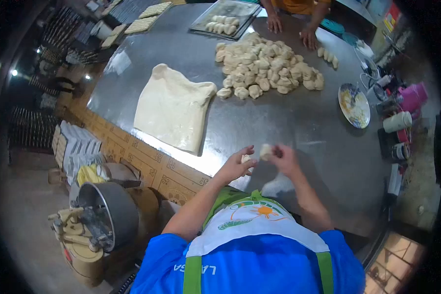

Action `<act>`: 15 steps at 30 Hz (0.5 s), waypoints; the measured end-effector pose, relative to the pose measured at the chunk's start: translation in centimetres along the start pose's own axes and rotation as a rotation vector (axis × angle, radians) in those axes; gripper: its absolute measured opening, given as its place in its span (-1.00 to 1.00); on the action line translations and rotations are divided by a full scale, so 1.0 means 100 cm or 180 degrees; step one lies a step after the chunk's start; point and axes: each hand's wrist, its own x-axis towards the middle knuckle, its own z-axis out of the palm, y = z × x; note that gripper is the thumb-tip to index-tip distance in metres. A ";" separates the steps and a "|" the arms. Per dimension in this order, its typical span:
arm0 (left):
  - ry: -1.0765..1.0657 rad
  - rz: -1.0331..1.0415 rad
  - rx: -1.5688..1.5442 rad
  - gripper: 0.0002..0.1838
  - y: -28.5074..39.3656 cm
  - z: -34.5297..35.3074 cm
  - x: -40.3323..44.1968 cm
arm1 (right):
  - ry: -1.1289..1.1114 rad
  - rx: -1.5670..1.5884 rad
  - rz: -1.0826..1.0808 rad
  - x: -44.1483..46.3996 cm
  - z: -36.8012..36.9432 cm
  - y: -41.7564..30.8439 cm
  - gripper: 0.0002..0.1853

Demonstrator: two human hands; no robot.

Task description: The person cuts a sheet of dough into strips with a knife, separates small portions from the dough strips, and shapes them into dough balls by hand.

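My left hand [238, 165] is curled around a small piece of dough [246, 159], held just over the near edge of the metal table. Close by on the right, my right hand [282, 159] pinches a second dough piece [266, 151] in its fingertips; the two pieces are apart. Beyond my hands lies a big pile of dough pieces [259, 63]. To the left of the pile a large folded sheet of dough [174, 108] rests flat on the table [289, 122].
Across the table are another person's hands [274, 23], near a short row of shaped dough [328, 57]. A tray [201, 27] holds more shaped pieces. An oval plate [354, 106] with food stands right, beside jars and a pink container [413, 96]. A mixer bowl [117, 215] is on the lower left.
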 end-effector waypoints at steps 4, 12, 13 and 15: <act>0.0837 0.0214 -0.0247 -0.71 -0.015 -0.048 -0.022 | 0.0153 -0.0526 -0.0599 0.015 0.079 -0.026 -0.59; 0.0770 0.0305 -0.1176 -0.82 -0.017 -0.138 -0.023 | 0.1639 -0.4858 -0.1493 0.018 0.077 -0.014 -0.52; 0.0714 0.0278 -0.1221 -0.82 -0.012 -0.146 -0.020 | 0.1641 -0.4911 -0.1427 0.027 0.090 -0.020 -0.52; 0.0624 0.0242 -0.0557 -0.84 -0.002 -0.156 -0.014 | 0.1075 -0.3037 -0.1516 0.048 0.121 -0.032 -0.44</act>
